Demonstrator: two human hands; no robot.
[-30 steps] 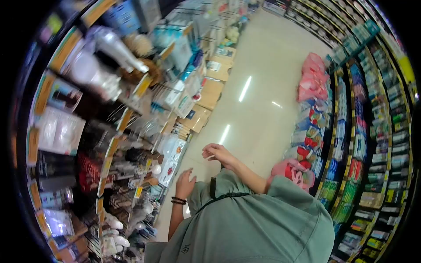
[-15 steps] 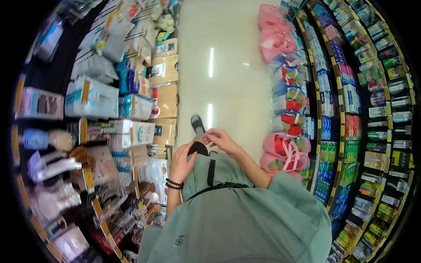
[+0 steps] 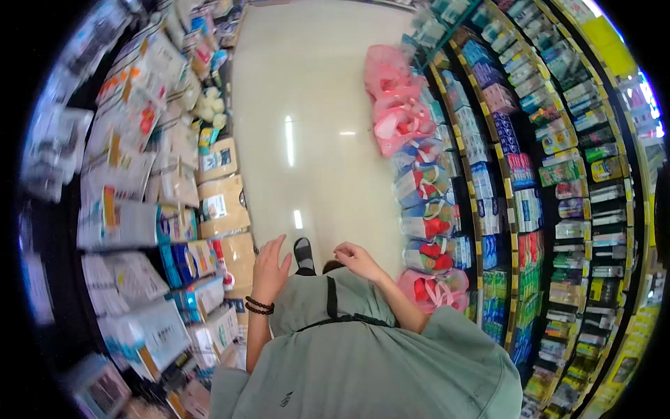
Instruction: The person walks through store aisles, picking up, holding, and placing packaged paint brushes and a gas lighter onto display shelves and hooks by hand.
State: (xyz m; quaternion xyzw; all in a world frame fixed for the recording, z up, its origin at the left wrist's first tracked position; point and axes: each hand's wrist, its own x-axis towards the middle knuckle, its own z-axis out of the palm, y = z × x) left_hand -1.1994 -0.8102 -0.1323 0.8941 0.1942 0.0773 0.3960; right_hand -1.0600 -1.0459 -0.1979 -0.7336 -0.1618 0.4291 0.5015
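My left hand (image 3: 271, 267) is held in front of my body with its fingers apart and nothing in it; dark bead bracelets (image 3: 259, 305) circle its wrist. To the right, my right hand (image 3: 356, 260) hangs over the front of my green clothing (image 3: 363, 363), its fingers loosely spread and holding nothing. The two hands do not touch. A black strap (image 3: 331, 297) runs down the clothing between them. One foot in a dark sandal (image 3: 303, 255) shows on the floor between the hands.
Pale shiny floor (image 3: 314, 91) runs ahead. Shelves of packaged goods (image 3: 132, 216) and cardboard boxes (image 3: 223, 206) line the left. Pink bags (image 3: 398, 105), clear bags with red items (image 3: 426, 223) and shelves of small boxes (image 3: 523, 209) stand on the right.
The view has turned and moved along the aisle, and the shelves have shifted. My hands came close together half a second ago and are now farther apart.
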